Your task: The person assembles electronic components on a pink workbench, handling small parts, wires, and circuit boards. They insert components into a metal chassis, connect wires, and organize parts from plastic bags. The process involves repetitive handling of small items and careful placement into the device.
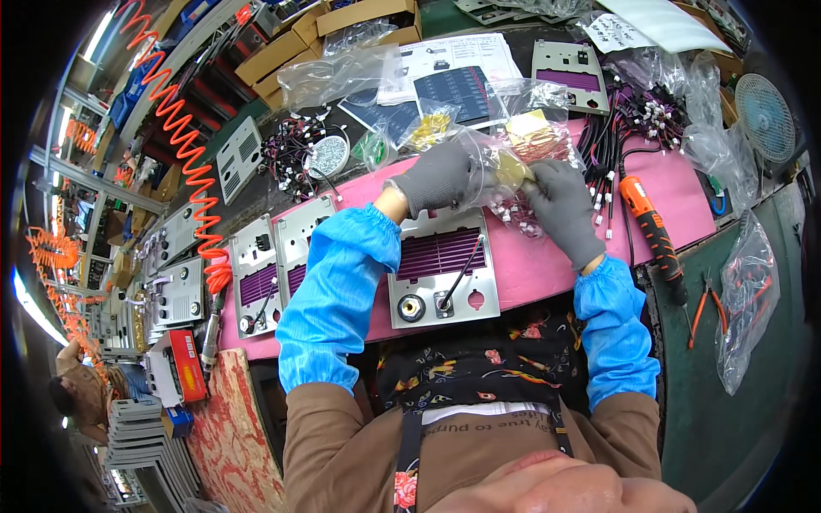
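Note:
My left hand (438, 178), in a grey glove, is closed on a clear plastic bag (479, 158) above the pink work mat. My right hand (564, 209), gloved the same way, pinches the bag's other side, by a dull yellow patch (511, 171) that I cannot make out well. Just below lies a silver metal panel (445, 295) with purple slats, a round socket and a short black lead. Two similar panels (256, 282) lie left of it, partly behind my left sleeve. White connectors (520, 214) on thin wires show beneath the bag.
Black wire bundles (603, 145) hang over the mat's right side, beside an orange power screwdriver (654, 227). Orange-handled pliers (708, 312) lie farther right. A cup of small screws (327, 157) stands back left. An orange coiled hose (188, 145) hangs at left; a fan (764, 115) stands far right.

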The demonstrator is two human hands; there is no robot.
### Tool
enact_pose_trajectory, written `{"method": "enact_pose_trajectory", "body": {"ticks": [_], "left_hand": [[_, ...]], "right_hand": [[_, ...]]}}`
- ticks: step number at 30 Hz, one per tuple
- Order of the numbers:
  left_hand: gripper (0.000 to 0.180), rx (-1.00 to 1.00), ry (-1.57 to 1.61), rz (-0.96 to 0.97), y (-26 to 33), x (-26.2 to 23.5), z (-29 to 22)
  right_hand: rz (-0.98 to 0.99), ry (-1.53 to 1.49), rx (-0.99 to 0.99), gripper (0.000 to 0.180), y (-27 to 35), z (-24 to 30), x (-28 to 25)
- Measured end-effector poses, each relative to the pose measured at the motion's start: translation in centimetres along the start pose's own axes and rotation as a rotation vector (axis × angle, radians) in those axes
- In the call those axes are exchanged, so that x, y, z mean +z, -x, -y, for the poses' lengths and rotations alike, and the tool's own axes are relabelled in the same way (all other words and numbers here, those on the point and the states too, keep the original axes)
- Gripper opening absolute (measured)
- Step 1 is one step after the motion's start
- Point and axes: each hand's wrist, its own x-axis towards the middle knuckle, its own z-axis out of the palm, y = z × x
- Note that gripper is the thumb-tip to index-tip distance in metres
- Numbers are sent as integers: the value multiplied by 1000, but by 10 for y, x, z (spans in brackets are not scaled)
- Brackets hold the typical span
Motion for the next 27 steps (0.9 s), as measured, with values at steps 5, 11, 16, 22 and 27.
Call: {"method": "enact_pose_trajectory", "body": {"ticks": [5,11,16,22,27], "left_hand": [[48,-375,368,157,-12,-29,-38],[46,-471,634,156,-3,-9,-10],[36,-325,28,48,-5,-4,-12],[32,-309,-160,252,-14,-18,-37],[33,-51,-90,58,-9,3,-24]], "right_hand": [[-14,-9,34,14,4,-9,-3],[-16,-15,59,13,3,-6,0],[-24,-36,74,13,2,2,-1],[-70,0,12,13,2,2,2],[-69,53,-22,12,5,9,0]]}}
